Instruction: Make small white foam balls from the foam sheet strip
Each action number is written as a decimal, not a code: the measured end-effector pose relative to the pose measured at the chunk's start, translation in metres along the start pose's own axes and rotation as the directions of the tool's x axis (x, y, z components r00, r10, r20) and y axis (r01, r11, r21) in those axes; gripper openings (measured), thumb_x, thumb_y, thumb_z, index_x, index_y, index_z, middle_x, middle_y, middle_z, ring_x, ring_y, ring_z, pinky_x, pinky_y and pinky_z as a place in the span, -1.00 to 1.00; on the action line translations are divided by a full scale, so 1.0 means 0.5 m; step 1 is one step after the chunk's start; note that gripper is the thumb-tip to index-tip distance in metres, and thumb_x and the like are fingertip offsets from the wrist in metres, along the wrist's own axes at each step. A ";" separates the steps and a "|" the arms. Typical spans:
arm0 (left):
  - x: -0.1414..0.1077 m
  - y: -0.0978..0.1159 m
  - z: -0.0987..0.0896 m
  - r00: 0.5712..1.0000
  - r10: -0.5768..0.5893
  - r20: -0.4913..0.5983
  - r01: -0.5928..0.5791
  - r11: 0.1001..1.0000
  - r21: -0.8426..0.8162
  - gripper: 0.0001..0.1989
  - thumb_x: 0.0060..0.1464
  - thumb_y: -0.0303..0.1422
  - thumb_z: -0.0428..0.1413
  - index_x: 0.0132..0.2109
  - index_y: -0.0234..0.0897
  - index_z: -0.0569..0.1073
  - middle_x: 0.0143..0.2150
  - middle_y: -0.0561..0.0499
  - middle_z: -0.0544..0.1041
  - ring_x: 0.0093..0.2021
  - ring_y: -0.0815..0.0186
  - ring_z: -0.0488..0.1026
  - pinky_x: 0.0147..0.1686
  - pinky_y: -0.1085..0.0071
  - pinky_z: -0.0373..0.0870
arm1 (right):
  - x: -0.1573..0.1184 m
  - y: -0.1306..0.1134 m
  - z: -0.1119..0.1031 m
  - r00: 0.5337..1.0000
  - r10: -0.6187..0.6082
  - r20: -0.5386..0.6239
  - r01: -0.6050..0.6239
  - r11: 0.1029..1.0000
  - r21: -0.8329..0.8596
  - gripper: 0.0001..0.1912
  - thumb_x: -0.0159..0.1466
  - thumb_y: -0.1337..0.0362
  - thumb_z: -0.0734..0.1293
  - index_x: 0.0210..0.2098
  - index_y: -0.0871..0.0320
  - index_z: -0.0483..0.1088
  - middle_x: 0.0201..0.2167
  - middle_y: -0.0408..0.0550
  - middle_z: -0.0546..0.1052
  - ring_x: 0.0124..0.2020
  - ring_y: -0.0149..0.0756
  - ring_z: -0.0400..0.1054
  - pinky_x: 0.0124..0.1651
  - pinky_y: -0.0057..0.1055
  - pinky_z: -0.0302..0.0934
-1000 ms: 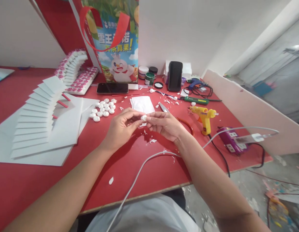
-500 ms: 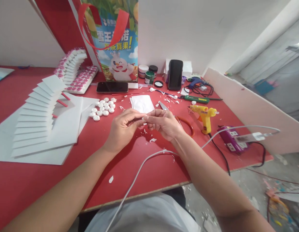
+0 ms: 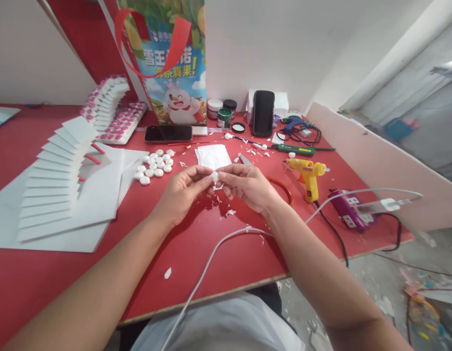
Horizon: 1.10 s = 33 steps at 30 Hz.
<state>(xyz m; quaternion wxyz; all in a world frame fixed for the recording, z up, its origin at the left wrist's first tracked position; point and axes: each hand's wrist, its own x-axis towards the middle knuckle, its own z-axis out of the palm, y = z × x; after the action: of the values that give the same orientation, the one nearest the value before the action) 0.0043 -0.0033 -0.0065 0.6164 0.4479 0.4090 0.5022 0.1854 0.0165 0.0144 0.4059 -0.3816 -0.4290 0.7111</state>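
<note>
Between the fingertips of both hands is a small white round piece (image 3: 214, 177). My left hand (image 3: 185, 191) pinches it from the left, and my right hand (image 3: 246, 186) pinches it from the right. Just behind the hands lie white square sheets (image 3: 213, 157). Several white round pieces (image 3: 159, 165) sit in a group to the left of my left hand. Scissors (image 3: 280, 185) with orange handles are partly hidden behind my right hand. White scraps (image 3: 230, 212) are scattered below the hands.
A yellow glue gun (image 3: 309, 176) and a purple box (image 3: 352, 209) are at the right. A white cable (image 3: 211, 258) crosses the red table (image 3: 145, 273). Fanned white boards (image 3: 52, 185) lie left. Behind are a phone (image 3: 168, 133), a printed bag (image 3: 178, 97) and jars (image 3: 224, 118).
The fingers have shifted around the small white piece, which now shows more fully between them. My left hand's fingers have spread slightly below it. The view has moved slightly.
</note>
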 end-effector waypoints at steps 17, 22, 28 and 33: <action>-0.003 0.027 0.006 0.897 -0.329 0.294 0.437 0.755 -0.489 -0.83 0.03 -0.40 0.36 -0.32 -0.40 0.54 -0.44 0.07 0.38 -0.58 0.62 0.19 -0.61 0.71 0.22 | -0.005 0.009 0.010 0.988 -0.134 0.072 0.139 0.988 -0.074 -0.70 0.15 0.14 0.52 -0.19 0.18 0.57 -0.53 -0.21 0.51 -0.66 -0.53 0.28 -0.59 -0.52 0.18; -0.006 0.035 0.006 0.874 -0.349 0.339 0.486 0.646 -0.588 -0.83 0.29 -0.42 0.13 -0.30 -0.40 0.48 -0.49 0.10 0.31 -0.62 0.59 0.24 -0.64 0.69 0.22 | -0.007 0.011 0.010 0.974 -0.196 0.116 0.211 0.968 -0.133 -0.72 0.19 0.15 0.50 -0.16 0.17 0.57 -0.52 -0.20 0.52 -0.64 -0.51 0.28 -0.57 -0.50 0.18; -0.003 0.026 0.008 0.884 -0.330 0.333 0.467 0.660 -0.588 -0.66 0.39 -0.48 -0.09 -0.30 -0.44 0.49 -0.48 0.05 0.36 -0.63 0.56 0.27 -0.65 0.63 0.25 | -0.008 0.017 0.021 0.962 -0.264 0.075 0.275 0.918 -0.287 -0.64 0.18 0.10 0.50 -0.10 0.16 0.54 -0.48 -0.18 0.55 -0.64 -0.52 0.23 -0.57 -0.50 0.13; 0.001 0.013 0.005 0.907 -0.331 0.261 0.421 0.718 -0.554 -0.87 0.17 -0.43 0.26 -0.31 -0.44 0.55 -0.46 0.05 0.44 -0.57 0.54 0.34 -0.53 0.60 0.41 | -0.012 0.027 0.022 0.912 -0.408 0.050 0.359 0.732 -0.579 -0.71 0.27 0.12 0.42 -0.14 0.19 0.56 -0.45 -0.12 0.54 -0.49 -0.43 0.33 -0.40 -0.44 0.20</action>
<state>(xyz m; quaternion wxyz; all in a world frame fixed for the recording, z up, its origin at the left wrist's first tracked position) 0.0053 -0.0027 0.0005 0.8426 0.1720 0.2661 0.4355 0.1744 0.0035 0.0072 0.4259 -0.4175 -0.6762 0.4324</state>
